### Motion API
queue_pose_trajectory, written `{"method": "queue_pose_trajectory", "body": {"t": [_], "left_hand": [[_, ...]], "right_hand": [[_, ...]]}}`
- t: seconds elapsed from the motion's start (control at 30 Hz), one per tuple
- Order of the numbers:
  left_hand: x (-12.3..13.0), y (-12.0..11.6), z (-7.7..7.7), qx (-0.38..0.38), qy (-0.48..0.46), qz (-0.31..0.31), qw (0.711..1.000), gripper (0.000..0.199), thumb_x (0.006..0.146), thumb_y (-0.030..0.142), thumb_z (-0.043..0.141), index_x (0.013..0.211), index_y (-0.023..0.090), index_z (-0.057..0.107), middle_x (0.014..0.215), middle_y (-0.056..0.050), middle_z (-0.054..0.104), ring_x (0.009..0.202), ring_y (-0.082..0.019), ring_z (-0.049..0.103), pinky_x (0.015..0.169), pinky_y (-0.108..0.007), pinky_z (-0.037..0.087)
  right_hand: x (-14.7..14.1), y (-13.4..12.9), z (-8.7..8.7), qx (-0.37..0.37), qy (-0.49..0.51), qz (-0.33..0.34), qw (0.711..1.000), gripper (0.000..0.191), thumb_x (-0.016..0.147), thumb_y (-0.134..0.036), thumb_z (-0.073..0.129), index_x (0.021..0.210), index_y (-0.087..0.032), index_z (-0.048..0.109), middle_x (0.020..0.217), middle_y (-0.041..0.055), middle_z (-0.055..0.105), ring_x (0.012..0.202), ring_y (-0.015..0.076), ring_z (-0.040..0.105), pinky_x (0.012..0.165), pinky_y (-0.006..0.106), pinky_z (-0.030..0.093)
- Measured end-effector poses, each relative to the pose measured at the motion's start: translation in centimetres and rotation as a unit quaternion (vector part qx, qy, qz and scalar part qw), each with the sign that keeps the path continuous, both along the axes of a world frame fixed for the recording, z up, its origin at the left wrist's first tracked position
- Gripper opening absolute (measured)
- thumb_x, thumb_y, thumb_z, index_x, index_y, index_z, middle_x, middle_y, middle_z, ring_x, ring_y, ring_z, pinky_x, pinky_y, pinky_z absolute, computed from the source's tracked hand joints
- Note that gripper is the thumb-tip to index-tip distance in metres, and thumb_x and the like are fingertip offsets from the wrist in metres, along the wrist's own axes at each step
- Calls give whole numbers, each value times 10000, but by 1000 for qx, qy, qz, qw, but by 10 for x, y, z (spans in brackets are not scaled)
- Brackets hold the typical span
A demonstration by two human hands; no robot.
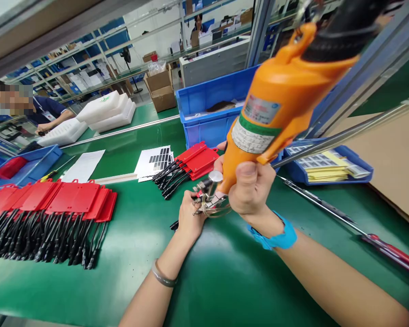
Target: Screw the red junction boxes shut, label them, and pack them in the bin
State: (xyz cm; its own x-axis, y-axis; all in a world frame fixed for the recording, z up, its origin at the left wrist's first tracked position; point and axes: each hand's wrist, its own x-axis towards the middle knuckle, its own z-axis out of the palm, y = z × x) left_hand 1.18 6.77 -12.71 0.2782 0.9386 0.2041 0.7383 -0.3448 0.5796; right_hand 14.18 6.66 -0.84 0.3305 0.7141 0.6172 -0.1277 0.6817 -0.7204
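Observation:
My right hand (254, 186) is wrapped round a large orange electric screwdriver (272, 95), which tilts down to the left with its metal tip low. A dark cable or hose leaves its top end. My left hand (190, 215) is closed at the tip, holding a red case (199, 195) that the screwdriver and my fingers mostly hide. A black plug end (173, 225) sticks out to the left of that hand. Whether the tip touches the case I cannot tell. Just beyond lies a small stack of red cases (201, 159) with black cables.
A long row of red cases (73, 197) with black cables lies left on the green table (136, 281). Blue bins (204, 131) stand behind, a blue tray of labels (327, 177) at right. A red-handled tool (391, 252) lies far right. A person (51, 111) works across the table.

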Motion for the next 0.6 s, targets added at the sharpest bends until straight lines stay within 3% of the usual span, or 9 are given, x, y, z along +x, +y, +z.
{"method": "queue_pose_trajectory", "body": {"t": [0.07,0.17,0.33,0.4,0.5,0.6], "left_hand": [[0,-2,4,4,17,-14,1000,208,784,277,759,982,241,707,1072,-47,560,916,-194,598,819,-345,558],[0,-8,12,22,54,-22,998,439,764,295,783,1180,236,654,1086,-72,560,926,-213,586,821,-361,546],[-10,-6,26,69,77,-18,994,745,772,355,770,1427,224,439,1342,-144,474,1230,-302,469,1019,-463,435],[-18,8,37,76,84,3,994,784,786,326,743,1467,213,371,1398,-160,432,1301,-308,412,1063,-472,385],[-34,43,58,65,127,15,990,959,721,323,781,1513,189,256,1480,-186,341,1379,-329,311,1106,-484,308],[-45,83,74,-9,189,-2,982,1180,605,445,844,1534,167,172,1484,-223,324,1388,-375,287,1114,-505,259]], "right_hand": [[7,-1,6,6,21,30,999,310,893,-539,549,817,-254,644,584,-7,562,427,136,484,372,276,364],[28,1,33,-25,48,76,996,381,860,-555,583,1019,-221,675,614,3,589,428,148,494,333,275,363],[73,14,86,-70,48,73,994,431,765,-582,690,1016,-232,683,652,-12,579,441,139,528,339,263,433],[85,24,92,-88,6,73,993,451,724,-546,748,1036,-227,676,643,-18,579,447,137,526,352,256,446],[97,41,86,-102,-56,65,991,430,714,-508,774,1003,-202,686,647,-5,599,489,141,542,405,254,474],[104,55,80,-104,-93,61,988,404,724,-503,769,975,-197,690,726,30,659,585,170,602,509,275,531]]}}
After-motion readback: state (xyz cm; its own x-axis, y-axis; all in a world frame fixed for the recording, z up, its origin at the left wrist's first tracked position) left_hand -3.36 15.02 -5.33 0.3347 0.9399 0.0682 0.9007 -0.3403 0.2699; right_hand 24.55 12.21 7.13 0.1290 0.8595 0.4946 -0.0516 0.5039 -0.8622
